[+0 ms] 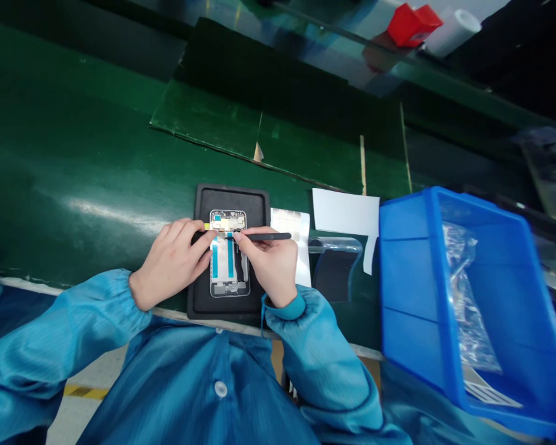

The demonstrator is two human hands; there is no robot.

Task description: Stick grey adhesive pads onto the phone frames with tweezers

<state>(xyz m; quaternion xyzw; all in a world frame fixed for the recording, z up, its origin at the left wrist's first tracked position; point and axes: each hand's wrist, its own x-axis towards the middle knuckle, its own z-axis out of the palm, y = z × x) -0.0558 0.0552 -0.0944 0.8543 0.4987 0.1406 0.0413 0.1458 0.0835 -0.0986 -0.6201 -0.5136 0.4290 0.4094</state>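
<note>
An opened smartphone (222, 262) lies upright in a black tray (204, 303). Its circuit board shows at the top, with blue strips and a dark flex strip below. From the left, my left hand (169, 262) reaches in with bent fingers, index fingertip and thumb at the phone's left edge, holding it. My right hand (275, 262) comes from the right and pinches a slim black tool (271, 236), apparently tweezers. The tool lies level across the phone just below the board; its tip is close to my left index finger, and the exact contact is too small to tell.
Right of the tray lie a silvery-white sheet (303, 247), a dark film piece (336, 272) and white paper (345, 211). A blue bin (410, 278) with clear plastic bags (466, 303) stands farther right. Raised green boards (301, 157) lie behind; a red object (412, 25) sits at the back.
</note>
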